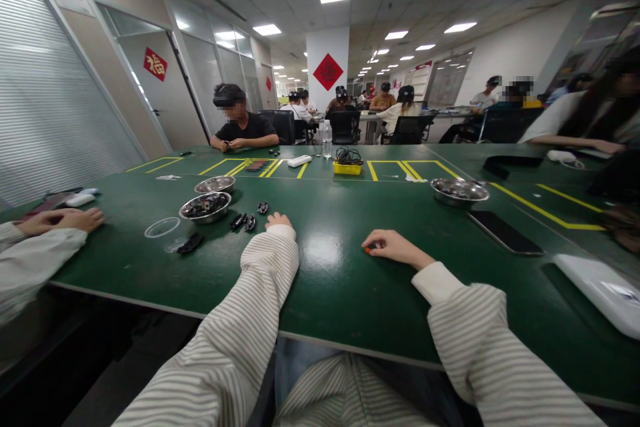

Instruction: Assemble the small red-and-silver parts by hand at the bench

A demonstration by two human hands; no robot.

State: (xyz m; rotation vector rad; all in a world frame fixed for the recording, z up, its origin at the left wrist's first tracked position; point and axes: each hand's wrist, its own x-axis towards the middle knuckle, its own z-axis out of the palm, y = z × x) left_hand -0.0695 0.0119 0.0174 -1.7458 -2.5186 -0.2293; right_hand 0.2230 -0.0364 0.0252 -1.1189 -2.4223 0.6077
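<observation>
My left hand rests low over the green table, its fingers loosely bent and a little apart, with nothing visible in them. Just left of it lie small black plastic parts: one black part farther back, another black part nearer, and a dark piece beside that. My right hand is closed in a pinch at the tabletop, on a small orange piece whose kind I cannot make out. The fingers partly cover it.
Left stand a metal bowl of black parts, another metal bowl, a clear lid and a black piece. Right are a metal bowl, a phone and a white device. A neighbour's hands rest far left.
</observation>
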